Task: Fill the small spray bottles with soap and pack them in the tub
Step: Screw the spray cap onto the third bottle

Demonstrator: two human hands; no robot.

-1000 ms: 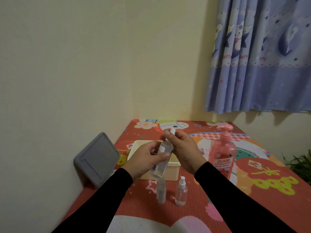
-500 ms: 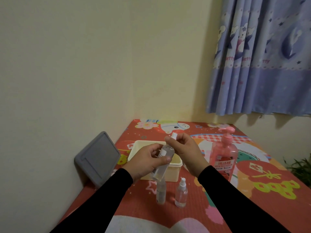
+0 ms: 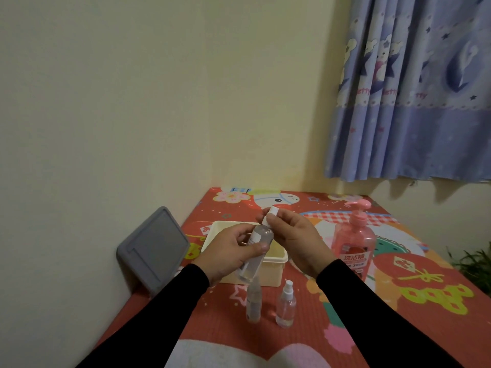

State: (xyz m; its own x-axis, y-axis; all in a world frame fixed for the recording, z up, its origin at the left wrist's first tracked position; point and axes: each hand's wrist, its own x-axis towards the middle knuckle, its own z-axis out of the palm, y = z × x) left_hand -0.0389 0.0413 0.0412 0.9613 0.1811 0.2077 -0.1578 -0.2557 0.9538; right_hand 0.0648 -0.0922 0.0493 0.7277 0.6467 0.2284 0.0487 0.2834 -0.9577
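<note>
In the frame's centre, the left hand (image 3: 228, 251) grips a spray bottle (image 3: 256, 248); the right hand (image 3: 295, 240) pinches its cap (image 3: 271, 213), probably unscrewing before filling.

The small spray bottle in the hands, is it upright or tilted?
Tilted. The held spray bottle leans, white top up toward the right hand, base down by the left hand.

Both hands raised together, black sleeves reaching forward.
I saw my left hand (image 3: 228, 252) curled in a grip, thumb across the front; my right hand (image 3: 297, 243) pinched with its fingertips (image 3: 268, 221) just above it.
</note>
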